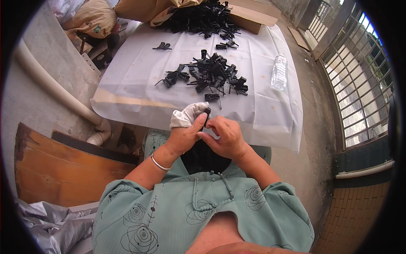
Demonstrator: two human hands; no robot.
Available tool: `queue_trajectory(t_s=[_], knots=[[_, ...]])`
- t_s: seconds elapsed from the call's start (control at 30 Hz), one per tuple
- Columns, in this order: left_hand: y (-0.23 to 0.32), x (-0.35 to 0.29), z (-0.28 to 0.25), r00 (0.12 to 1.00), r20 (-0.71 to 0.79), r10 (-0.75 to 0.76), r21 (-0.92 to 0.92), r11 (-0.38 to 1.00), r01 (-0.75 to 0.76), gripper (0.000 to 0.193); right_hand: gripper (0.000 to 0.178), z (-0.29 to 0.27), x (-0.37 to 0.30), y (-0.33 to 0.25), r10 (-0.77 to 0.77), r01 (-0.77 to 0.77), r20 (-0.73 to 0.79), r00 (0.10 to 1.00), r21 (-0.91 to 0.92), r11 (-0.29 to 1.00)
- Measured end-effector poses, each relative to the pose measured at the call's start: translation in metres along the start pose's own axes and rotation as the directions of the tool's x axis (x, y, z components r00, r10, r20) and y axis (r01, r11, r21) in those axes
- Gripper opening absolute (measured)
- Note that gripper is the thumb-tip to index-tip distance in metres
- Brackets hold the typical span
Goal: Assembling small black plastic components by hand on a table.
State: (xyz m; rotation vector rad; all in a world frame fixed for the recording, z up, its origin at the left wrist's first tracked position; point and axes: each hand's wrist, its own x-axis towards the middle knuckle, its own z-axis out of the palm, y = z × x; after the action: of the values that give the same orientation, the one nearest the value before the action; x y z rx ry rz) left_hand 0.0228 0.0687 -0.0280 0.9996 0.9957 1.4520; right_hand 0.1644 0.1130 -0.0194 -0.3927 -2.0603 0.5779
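Just off the near edge of the table, my left hand holds a small black plastic piece upright between thumb and fingers. A white glove or cloth covers part of that hand's fingers. My right hand is closed, with its thumb and curled fingers at the lower part of the same piece. Its fingertips are partly hidden. Beyond my hands a loose heap of black plastic clip-like pieces with thin prongs lies on the table. One such clip-like piece sits apart, closest to my hands.
White sheeting covers the table. A larger mass of black pieces spills from a cardboard box at the back. A clear plastic bottle lies at the right. A pipe and wooden board are on the left.
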Motion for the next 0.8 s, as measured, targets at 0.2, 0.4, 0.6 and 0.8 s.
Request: queue_trajectory(t_s=[0.2,0.4,0.6,0.8], knots=[[0.008,-0.007,0.001,0.982,0.145,-0.118,-0.054,0.99,0.127,0.025,0.019,0.008,0.002,0.005,0.368,-0.355,-0.182,0.912,0.101,0.929],[0.014,0.0,0.003,0.995,-0.03,0.096,0.224,0.971,-0.087,0.026,0.019,-0.005,0.007,0.016,0.466,-0.488,0.143,0.873,0.249,0.837],[0.009,-0.001,0.003,0.988,-0.018,0.151,0.411,0.902,-0.131,0.025,0.023,-0.008,0.006,0.012,0.466,-0.491,0.161,0.87,0.21,0.845],[0.008,-0.003,0.002,0.99,-0.046,0.133,0.469,0.878,-0.096,0.026,0.022,-0.006,0.001,0.014,0.434,-0.467,0.177,0.883,0.258,0.846]])
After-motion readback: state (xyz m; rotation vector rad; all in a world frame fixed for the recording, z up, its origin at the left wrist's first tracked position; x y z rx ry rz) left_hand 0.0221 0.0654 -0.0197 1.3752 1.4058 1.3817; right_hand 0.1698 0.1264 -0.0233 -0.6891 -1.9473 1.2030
